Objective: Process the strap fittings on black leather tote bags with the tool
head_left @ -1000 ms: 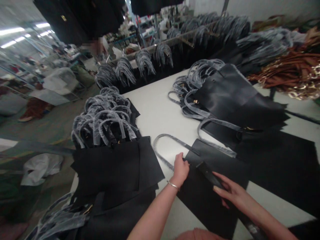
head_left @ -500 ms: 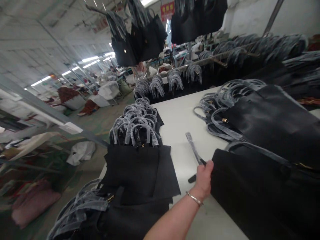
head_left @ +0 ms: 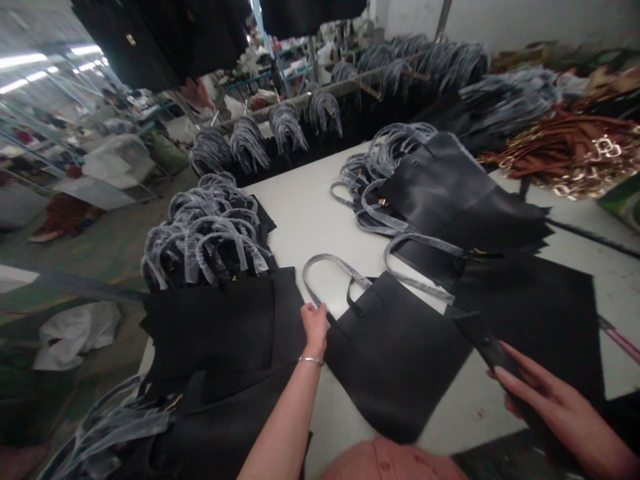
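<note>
A black tote bag panel (head_left: 400,353) lies flat on the white table in front of me. Its handle (head_left: 327,257), wrapped in clear film, loops away from me. My left hand (head_left: 315,327) is closed at the panel's left corner, pinching the lower end of that handle. On the right, my right hand (head_left: 555,400) grips a long, flat black piece (head_left: 493,350), whose exact kind I cannot make out. Its far end is near another black bag panel (head_left: 530,313) with a film-wrapped handle.
Stacked black bag panels (head_left: 215,327) with wrapped handles (head_left: 205,227) line the table's left side. Another stack (head_left: 440,187) lies at the back right. Brown straps with gold buckles (head_left: 575,153) are heaped beyond. Black bags (head_left: 165,40) hang overhead; a rack of handles (head_left: 287,127) stands behind the white table (head_left: 300,207).
The view has swung right and down. A bag panel now lies flat in the middle with my left hand at its handle. My right hand has come into view holding a black piece.
</note>
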A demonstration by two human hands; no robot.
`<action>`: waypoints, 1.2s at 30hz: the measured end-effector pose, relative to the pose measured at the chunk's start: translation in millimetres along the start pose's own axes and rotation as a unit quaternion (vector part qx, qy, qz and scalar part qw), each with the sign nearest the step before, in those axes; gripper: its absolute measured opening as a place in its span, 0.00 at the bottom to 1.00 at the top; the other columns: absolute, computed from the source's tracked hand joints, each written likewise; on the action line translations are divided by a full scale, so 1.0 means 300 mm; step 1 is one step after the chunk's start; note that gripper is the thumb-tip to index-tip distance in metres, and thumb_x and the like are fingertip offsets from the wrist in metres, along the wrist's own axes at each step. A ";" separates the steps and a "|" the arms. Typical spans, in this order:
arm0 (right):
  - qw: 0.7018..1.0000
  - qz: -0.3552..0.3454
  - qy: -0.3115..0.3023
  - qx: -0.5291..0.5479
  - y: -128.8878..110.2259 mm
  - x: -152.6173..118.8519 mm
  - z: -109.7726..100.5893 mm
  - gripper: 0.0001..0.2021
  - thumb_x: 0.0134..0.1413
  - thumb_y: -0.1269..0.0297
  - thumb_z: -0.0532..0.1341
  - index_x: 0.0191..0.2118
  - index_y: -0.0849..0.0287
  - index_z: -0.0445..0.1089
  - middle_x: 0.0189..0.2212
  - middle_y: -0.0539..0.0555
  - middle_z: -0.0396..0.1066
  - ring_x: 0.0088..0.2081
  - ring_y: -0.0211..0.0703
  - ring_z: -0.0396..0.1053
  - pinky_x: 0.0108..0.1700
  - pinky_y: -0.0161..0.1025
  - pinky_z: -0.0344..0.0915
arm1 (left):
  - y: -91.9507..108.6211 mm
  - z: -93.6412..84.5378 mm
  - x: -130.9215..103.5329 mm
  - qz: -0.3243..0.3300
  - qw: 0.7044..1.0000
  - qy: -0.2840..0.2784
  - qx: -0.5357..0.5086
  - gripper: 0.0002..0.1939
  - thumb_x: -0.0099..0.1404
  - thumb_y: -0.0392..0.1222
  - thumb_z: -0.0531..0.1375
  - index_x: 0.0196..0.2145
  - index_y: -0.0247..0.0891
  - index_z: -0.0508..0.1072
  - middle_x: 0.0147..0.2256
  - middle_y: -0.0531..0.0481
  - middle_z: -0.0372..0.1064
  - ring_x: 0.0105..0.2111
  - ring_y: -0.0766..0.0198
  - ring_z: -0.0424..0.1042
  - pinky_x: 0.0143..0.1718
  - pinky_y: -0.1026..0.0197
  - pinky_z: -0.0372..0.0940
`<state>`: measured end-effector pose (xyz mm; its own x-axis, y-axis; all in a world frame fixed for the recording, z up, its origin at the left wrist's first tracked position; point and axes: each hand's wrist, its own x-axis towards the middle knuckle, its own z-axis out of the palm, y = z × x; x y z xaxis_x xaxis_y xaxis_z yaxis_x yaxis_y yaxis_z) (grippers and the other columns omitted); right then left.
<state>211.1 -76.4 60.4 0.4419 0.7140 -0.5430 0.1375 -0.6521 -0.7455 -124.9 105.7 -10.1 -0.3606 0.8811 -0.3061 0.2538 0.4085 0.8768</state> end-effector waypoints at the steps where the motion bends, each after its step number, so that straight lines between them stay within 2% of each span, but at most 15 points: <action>1: 1.000 0.005 -0.020 0.018 -0.012 0.004 0.037 0.45 0.38 0.42 0.66 0.61 0.59 0.60 0.26 0.52 0.69 0.22 0.43 0.65 0.22 0.37 0.65 | -0.004 0.000 -0.013 0.038 0.999 0.029 0.015 0.15 0.61 0.41 0.57 0.45 0.34 0.65 0.45 0.41 0.64 0.51 0.52 0.63 0.52 0.50 0.60; 2: 0.998 0.012 -0.043 0.034 -0.021 0.010 0.075 0.45 0.37 0.43 0.66 0.62 0.61 0.59 0.26 0.52 0.69 0.22 0.42 0.64 0.22 0.36 0.64 | -0.010 0.005 -0.038 0.096 0.994 0.039 0.040 0.17 0.61 0.37 0.56 0.48 0.35 0.64 0.49 0.40 0.62 0.55 0.52 0.60 0.56 0.49 0.57; 3: 0.997 0.020 -0.064 0.043 -0.025 0.019 0.112 0.45 0.38 0.44 0.66 0.62 0.62 0.59 0.27 0.52 0.70 0.21 0.41 0.64 0.22 0.36 0.63 | -0.020 0.016 -0.072 0.169 0.983 0.021 0.074 0.18 0.61 0.35 0.55 0.50 0.36 0.63 0.51 0.40 0.60 0.57 0.53 0.57 0.58 0.48 0.54; 5: 0.993 0.037 -0.100 0.043 -0.026 0.048 0.181 0.44 0.40 0.45 0.66 0.63 0.62 0.57 0.30 0.53 0.72 0.20 0.39 0.64 0.21 0.35 0.62 | -0.059 0.057 -0.158 0.316 0.932 -0.075 0.161 0.17 0.64 0.33 0.53 0.51 0.38 0.64 0.54 0.41 0.59 0.58 0.54 0.57 0.60 0.47 0.55; 7: 0.989 0.036 -0.140 0.041 -0.024 0.090 0.244 0.42 0.45 0.46 0.64 0.64 0.60 0.54 0.31 0.54 0.73 0.18 0.38 0.63 0.19 0.35 0.60 | -0.121 0.110 -0.241 0.387 0.873 -0.169 0.242 0.18 0.65 0.33 0.53 0.52 0.39 0.64 0.57 0.42 0.58 0.58 0.54 0.57 0.60 0.47 0.57; 8: 0.987 0.031 -0.154 0.040 -0.026 0.114 0.272 0.41 0.47 0.47 0.64 0.64 0.59 0.53 0.31 0.54 0.73 0.17 0.37 0.63 0.19 0.35 0.59 | -0.157 0.136 -0.273 0.399 0.854 -0.190 0.275 0.19 0.65 0.33 0.54 0.54 0.39 0.64 0.58 0.42 0.56 0.59 0.53 0.56 0.60 0.46 0.57; 10: 0.984 0.019 -0.172 0.034 -0.039 0.162 0.319 0.39 0.50 0.49 0.62 0.65 0.59 0.51 0.30 0.53 0.73 0.16 0.37 0.63 0.17 0.35 0.59 | -0.225 0.173 -0.312 0.411 0.829 -0.195 0.325 0.20 0.65 0.34 0.55 0.55 0.38 0.63 0.60 0.42 0.54 0.61 0.51 0.54 0.60 0.43 0.56; 14: 0.982 0.022 -0.187 0.010 -0.096 0.240 0.366 0.36 0.54 0.51 0.61 0.64 0.60 0.52 0.29 0.52 0.71 0.15 0.36 0.64 0.15 0.33 0.58 | -0.297 0.181 -0.318 0.446 0.797 -0.211 0.349 0.20 0.69 0.38 0.53 0.57 0.37 0.61 0.62 0.43 0.54 0.62 0.52 0.52 0.62 0.44 0.55; 20: 0.973 0.029 -0.227 0.002 -0.194 0.307 0.399 0.32 0.55 0.51 0.61 0.61 0.61 0.57 0.26 0.52 0.71 0.14 0.37 0.64 0.13 0.32 0.58 | -0.279 0.162 -0.308 0.451 0.796 -0.219 0.339 0.18 0.69 0.39 0.52 0.56 0.37 0.63 0.60 0.44 0.57 0.61 0.53 0.55 0.62 0.47 0.56; 24: 0.981 -0.008 -0.196 0.005 -0.240 0.310 0.441 0.31 0.58 0.53 0.58 0.63 0.60 0.55 0.29 0.52 0.70 0.16 0.34 0.64 0.15 0.31 0.59 | -0.274 0.164 -0.313 0.454 0.791 -0.214 0.349 0.18 0.69 0.40 0.52 0.55 0.37 0.64 0.60 0.43 0.56 0.61 0.54 0.54 0.62 0.48 0.55; 27: 0.981 -0.024 -0.191 -0.004 -0.242 0.278 0.430 0.32 0.58 0.54 0.58 0.64 0.60 0.53 0.31 0.52 0.70 0.16 0.34 0.64 0.16 0.32 0.60 | -0.283 0.164 -0.314 0.458 0.793 -0.206 0.346 0.18 0.70 0.42 0.52 0.55 0.36 0.64 0.61 0.44 0.56 0.62 0.56 0.53 0.63 0.50 0.54; 32: 0.954 0.003 -0.295 -0.055 -0.201 0.208 0.390 0.34 0.55 0.51 0.60 0.63 0.62 0.55 0.30 0.52 0.70 0.15 0.35 0.64 0.15 0.32 0.59 | -0.320 0.171 -0.310 0.480 0.784 -0.208 0.335 0.18 0.70 0.38 0.50 0.56 0.34 0.63 0.58 0.44 0.61 0.60 0.59 0.57 0.62 0.55 0.56; 36: 0.950 -0.001 -0.304 -0.067 -0.199 0.206 0.451 0.34 0.55 0.52 0.60 0.63 0.64 0.56 0.28 0.51 0.70 0.15 0.34 0.64 0.14 0.32 0.59 | -0.338 0.176 -0.306 0.493 0.777 -0.227 0.319 0.19 0.70 0.35 0.49 0.57 0.33 0.63 0.57 0.44 0.62 0.59 0.57 0.58 0.61 0.53 0.57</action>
<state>110.1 41.3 19.1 -0.1476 0.7043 -0.6944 0.2677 -0.6474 -0.7136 -70.2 -4.2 -90.5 0.6077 0.7754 0.1717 0.6514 -0.6103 0.4507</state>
